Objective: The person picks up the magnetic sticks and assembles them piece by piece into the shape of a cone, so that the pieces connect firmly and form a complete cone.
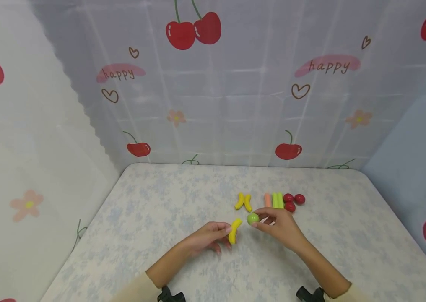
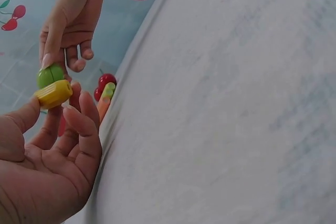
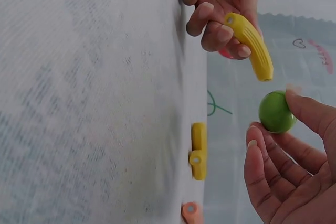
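My left hand (image 1: 213, 235) pinches a curved yellow banana-shaped piece (image 1: 234, 230) just above the table; the left wrist view shows the yellow piece (image 2: 53, 94) end-on at my fingertips. My right hand (image 1: 275, 226) pinches a small green ball (image 1: 252, 218) between thumb and forefinger, close beside the yellow piece. In the right wrist view the green ball (image 3: 276, 111) sits just below the yellow piece (image 3: 250, 45).
On the patterned table (image 1: 160, 218) behind my hands lie two more yellow curved pieces (image 1: 243, 201), an orange stick (image 1: 268, 200), two green sticks (image 1: 278, 200) and three red balls (image 1: 293, 201). Cherry-print sheets wall in the back and both sides.
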Demonstrator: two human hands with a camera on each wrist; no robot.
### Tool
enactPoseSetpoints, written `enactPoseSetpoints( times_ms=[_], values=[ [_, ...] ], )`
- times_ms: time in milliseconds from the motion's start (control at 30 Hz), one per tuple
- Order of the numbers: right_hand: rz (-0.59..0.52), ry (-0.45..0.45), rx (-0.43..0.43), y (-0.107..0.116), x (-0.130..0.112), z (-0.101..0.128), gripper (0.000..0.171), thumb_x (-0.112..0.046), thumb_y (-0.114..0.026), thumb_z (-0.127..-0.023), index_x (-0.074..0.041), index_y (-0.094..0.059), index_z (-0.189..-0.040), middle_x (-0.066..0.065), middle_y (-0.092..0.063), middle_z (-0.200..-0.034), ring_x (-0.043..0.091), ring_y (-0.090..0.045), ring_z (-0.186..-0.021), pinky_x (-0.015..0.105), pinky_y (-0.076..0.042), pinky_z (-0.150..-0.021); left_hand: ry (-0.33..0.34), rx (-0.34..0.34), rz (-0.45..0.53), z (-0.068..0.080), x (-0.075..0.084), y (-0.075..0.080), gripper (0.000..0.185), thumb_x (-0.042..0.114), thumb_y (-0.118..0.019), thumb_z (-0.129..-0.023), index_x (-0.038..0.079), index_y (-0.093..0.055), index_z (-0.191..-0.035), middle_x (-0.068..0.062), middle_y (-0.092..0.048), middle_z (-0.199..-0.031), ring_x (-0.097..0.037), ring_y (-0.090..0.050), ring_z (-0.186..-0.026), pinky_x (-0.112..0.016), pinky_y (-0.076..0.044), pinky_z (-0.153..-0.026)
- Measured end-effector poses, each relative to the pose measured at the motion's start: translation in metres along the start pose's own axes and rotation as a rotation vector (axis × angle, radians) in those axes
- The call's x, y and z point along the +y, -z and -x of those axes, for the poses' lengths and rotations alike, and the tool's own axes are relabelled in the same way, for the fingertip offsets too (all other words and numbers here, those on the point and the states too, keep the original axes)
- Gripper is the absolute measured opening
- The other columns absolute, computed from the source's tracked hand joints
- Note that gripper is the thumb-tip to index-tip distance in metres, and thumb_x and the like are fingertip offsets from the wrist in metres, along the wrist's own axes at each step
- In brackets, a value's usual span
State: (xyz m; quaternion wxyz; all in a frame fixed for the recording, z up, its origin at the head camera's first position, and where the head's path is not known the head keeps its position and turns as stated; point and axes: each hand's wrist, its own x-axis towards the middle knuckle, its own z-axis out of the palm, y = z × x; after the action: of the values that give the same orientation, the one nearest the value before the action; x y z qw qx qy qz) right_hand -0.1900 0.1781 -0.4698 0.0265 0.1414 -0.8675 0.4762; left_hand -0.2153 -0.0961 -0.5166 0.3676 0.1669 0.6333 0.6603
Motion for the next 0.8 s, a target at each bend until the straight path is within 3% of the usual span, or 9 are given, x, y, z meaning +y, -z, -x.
enactPoseSetpoints(
  times_ms=[267,633,800],
  values=[
    [-0.111,-0.067,-0.042,-0.013,0.0,-0.003,0.036,-0.02,-0.083,-0.086,-0.004,-0.073,-0.116,0.003,-0.075,-0.098,0.017,-0.067,-0.078,0.028,-0.057,-0.064,-0.01,-0.069,0.138,0.002,-0.012,-0.004,0.047,0.032,-0.051,-0.108,-0.009,-0.056,-0.132,-0.002,-0.07,-0.108,-0.014,-0.066,-0.091,-0.02,-0.052,-0.059],
    [-0.155,-0.082,-0.1,-0.018,0.002,-0.003,0.039,-0.025,-0.08,-0.09,-0.003,-0.071,-0.12,0.007,-0.074,-0.099,0.02,-0.068,-0.073,0.032,-0.058,-0.061,-0.041,-0.121,0.146,0.004,-0.012,0.0,0.044,0.026,-0.046,-0.11,-0.011,-0.054,-0.133,-0.004,-0.069,-0.11,-0.015,-0.064,-0.095,-0.021,-0.054,-0.065],
    [-0.158,-0.087,-0.095,-0.02,0.003,-0.002,0.036,-0.022,-0.08,-0.089,-0.002,-0.071,-0.119,0.007,-0.074,-0.099,0.019,-0.067,-0.074,0.031,-0.057,-0.06,-0.024,-0.103,0.129,0.002,-0.015,-0.002,0.044,0.026,-0.05,-0.109,-0.009,-0.056,-0.134,-0.003,-0.07,-0.107,-0.013,-0.066,-0.093,-0.021,-0.055,-0.066]
  ],
)
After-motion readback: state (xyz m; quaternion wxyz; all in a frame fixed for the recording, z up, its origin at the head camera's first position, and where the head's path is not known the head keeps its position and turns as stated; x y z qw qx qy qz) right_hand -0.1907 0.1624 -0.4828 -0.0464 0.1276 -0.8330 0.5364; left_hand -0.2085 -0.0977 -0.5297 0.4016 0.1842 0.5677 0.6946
